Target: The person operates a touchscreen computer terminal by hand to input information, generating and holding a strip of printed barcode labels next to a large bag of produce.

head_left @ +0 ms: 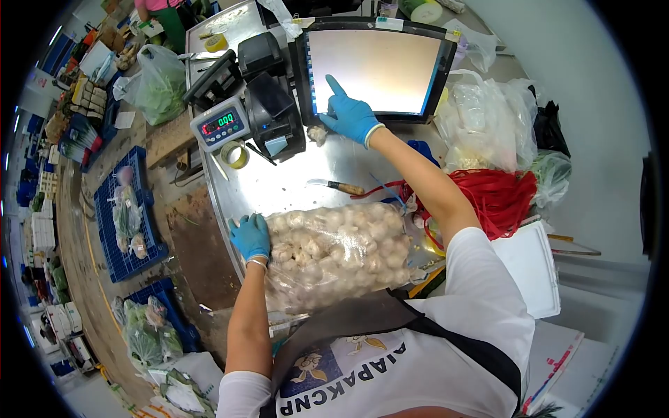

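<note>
My left hand, in a blue glove, lies with spread fingers on the left end of a large clear plastic bag full of whitish round bulbs. My right hand, also blue-gloved, is at the lower left of a lit monitor, its index finger stretched out in front of the screen. Nothing is held in it. The bag lies on the metal table near my body. A knife with a wooden handle lies just behind the bag.
Left of the monitor are a scale display reading 0.00, a black printer and a tape roll. Red strips and plastic bags are at the right. Blue pallets stand on the left floor. Another person is at the upper left.
</note>
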The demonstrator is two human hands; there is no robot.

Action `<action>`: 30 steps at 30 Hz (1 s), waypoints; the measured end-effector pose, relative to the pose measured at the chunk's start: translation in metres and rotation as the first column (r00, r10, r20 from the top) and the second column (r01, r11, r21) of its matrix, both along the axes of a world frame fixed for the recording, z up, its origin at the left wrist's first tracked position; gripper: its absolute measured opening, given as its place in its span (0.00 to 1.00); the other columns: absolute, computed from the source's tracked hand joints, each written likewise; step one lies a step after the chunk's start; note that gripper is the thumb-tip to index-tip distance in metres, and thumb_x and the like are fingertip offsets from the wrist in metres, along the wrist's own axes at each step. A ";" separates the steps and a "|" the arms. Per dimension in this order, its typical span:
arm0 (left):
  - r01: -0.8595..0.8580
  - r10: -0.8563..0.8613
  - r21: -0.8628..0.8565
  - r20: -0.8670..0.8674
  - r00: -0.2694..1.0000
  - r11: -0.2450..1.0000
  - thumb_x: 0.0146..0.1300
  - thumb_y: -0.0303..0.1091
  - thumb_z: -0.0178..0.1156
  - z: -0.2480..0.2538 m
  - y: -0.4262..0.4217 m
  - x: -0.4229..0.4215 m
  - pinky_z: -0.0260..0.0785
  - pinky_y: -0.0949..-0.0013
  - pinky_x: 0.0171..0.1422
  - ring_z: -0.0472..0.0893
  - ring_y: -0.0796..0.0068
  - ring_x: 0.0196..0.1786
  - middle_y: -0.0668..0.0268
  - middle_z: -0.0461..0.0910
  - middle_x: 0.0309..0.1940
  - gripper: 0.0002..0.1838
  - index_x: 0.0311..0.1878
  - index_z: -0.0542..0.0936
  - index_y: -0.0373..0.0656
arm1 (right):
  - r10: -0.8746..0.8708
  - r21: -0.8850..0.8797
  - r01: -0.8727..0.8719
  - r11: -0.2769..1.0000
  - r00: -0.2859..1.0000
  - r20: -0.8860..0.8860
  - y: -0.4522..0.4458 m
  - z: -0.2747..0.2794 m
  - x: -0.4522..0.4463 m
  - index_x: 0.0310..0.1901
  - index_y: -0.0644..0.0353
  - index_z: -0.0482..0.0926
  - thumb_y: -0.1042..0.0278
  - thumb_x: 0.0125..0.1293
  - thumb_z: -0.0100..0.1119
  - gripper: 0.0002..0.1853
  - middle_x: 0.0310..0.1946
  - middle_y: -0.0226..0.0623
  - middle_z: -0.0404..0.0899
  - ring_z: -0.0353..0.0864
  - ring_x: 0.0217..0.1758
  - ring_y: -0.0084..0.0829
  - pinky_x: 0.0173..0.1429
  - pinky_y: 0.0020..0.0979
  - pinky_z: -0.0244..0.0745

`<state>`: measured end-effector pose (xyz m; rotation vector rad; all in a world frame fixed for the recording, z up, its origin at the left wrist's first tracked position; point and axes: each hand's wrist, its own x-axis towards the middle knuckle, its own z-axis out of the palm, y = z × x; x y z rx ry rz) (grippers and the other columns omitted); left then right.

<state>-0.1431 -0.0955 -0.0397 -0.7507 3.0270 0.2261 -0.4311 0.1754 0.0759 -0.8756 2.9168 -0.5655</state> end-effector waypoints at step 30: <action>0.023 -0.023 0.030 -0.009 1.000 0.999 0.72 0.49 0.48 -0.010 -0.005 0.000 0.55 0.40 0.75 0.65 0.35 0.73 0.58 0.82 0.60 0.22 0.49 0.88 0.49 | -0.123 -0.050 0.119 0.992 0.989 -0.085 0.044 0.009 -0.008 0.41 0.57 0.81 0.47 0.68 0.61 0.19 0.81 0.48 0.50 0.88 0.43 0.46 0.52 0.42 0.83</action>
